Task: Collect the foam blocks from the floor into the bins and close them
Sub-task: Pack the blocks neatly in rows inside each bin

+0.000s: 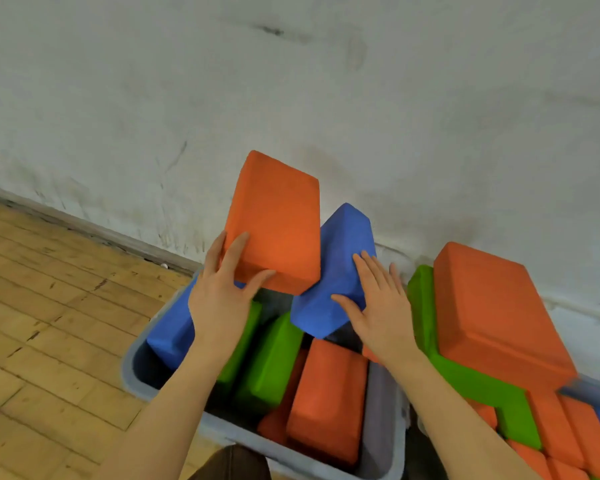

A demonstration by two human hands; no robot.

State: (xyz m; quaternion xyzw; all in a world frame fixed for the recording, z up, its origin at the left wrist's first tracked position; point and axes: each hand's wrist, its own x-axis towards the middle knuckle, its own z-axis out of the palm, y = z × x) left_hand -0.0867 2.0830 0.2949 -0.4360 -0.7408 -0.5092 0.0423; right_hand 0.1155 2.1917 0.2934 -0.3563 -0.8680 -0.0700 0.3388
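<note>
My left hand (222, 296) grips the lower end of an orange foam block (278, 223), held upright over the grey bin (136, 379) by the wall. My right hand (378, 306) lies with straight fingers on a tilted blue block (336, 271) that leans out of the same bin. Inside the bin lie another blue block (174, 330), green blocks (274, 362) and an orange block (329, 396). To the right, a second bin (589, 389) is heaped with orange blocks (496, 306), green blocks (478, 379) and a blue one.
A scuffed white wall (291, 98) runs right behind the bins. Wooden floor (49, 323) spreads to the left. My knee in dark trousers (236, 462) shows at the bottom edge.
</note>
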